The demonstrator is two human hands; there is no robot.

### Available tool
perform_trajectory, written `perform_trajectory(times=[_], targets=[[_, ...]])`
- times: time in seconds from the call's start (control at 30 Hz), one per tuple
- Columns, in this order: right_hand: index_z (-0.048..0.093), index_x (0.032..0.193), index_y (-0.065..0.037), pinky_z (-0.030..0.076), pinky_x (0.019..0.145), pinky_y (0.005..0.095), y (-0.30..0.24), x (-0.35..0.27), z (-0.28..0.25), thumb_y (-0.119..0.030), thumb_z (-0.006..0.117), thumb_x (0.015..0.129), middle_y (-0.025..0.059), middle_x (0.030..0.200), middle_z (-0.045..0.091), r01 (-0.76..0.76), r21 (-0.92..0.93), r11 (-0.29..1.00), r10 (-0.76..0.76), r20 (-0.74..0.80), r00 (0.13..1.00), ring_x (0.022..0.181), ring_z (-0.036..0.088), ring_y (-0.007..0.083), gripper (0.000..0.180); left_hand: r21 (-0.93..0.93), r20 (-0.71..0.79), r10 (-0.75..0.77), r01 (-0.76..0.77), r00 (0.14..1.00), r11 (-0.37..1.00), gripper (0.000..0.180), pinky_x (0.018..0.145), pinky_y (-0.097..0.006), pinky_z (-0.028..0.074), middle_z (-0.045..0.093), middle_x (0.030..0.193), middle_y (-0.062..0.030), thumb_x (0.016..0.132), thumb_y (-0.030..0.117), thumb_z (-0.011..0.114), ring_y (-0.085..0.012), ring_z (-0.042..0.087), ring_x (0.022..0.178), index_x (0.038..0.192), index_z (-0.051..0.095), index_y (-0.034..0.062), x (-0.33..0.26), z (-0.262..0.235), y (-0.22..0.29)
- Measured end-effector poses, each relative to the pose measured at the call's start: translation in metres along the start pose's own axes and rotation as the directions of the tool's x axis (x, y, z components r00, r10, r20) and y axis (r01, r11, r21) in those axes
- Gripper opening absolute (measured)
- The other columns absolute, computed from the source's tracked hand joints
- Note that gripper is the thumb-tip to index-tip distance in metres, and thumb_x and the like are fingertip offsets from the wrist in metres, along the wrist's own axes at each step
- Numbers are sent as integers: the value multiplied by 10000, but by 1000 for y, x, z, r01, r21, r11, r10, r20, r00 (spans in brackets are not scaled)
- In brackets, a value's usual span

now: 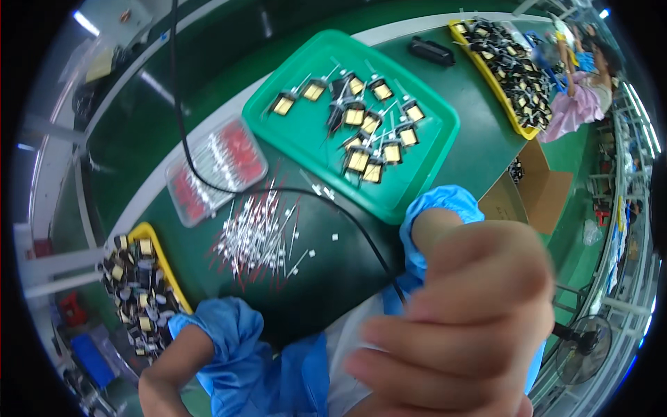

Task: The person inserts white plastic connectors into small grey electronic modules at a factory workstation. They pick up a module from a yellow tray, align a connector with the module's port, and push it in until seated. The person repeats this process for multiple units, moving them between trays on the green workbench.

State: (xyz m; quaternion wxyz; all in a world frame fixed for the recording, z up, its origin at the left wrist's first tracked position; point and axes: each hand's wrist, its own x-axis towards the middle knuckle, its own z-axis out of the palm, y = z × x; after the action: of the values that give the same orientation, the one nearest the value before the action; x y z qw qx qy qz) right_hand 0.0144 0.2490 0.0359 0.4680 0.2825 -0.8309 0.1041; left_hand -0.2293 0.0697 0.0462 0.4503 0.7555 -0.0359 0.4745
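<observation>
My right hand (465, 320) is raised very close to the view, large and a little blurred. Its fingers are curled in toward the palm, and whatever they may hold is hidden. On the left, my bare left wrist (174, 361) comes out of a blue elastic cuff (226, 323) and runs off the lower edge, so the fingers do not show. Beyond both arms, a heap of white-tipped parts with thin red wires (257, 233) lies on the dark green table (319, 292). A green tray (306, 149) behind it holds several small black coil parts with yellow tops (358, 160).
A clear plastic box (219, 170) of red and white parts stands left of the tray. Yellow bins (165, 267) (497, 87) sit at left and far right. A black cable (278, 189) crosses the table. Beyond are a cardboard box (535, 191), a fan (583, 347) and another person (577, 104).
</observation>
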Motion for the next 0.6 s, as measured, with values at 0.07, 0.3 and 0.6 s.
perform_trajectory(times=[0.07, 0.3, 0.6], targets=[[575, 976, -50, 452, 550, 288, 1, -3, 3, -346, 335, 961, 79, 737, 636, 115, -106, 988, -123, -72, 990, 584, 566, 179, 381, 99, 8, 131, -131, 991, 986, 467, 975, -393, 433, 378, 1432, -4, 939, 280, 457, -206, 474, 1227, 1387, 402, 161, -7, 0, -7], [554, 924, 10, 384, 511, 366, -27, -32, -7, -404, 164, 961, 166, 608, 579, -185, -236, 954, 69, -428, 901, 461, 499, 232, 569, 374, -216, 399, -302, 891, 877, 461, 1007, -475, 321, 477, 1306, 17, 858, 341, 536, -257, 499, 1141, 1282, 507, 162, -11, 10, 11], [665, 870, -10, 431, 523, 232, -6, -150, 29, -104, 641, 831, 65, 678, 631, -991, -131, 39, 866, -491, 99, 556, 538, 84, 104, 626, -756, 159, 630, 635, 460, 545, 975, -449, 383, 542, 1194, -236, 947, 367, 293, -373, 520, 1104, 1249, 485, -43, -59, 27, 38]])
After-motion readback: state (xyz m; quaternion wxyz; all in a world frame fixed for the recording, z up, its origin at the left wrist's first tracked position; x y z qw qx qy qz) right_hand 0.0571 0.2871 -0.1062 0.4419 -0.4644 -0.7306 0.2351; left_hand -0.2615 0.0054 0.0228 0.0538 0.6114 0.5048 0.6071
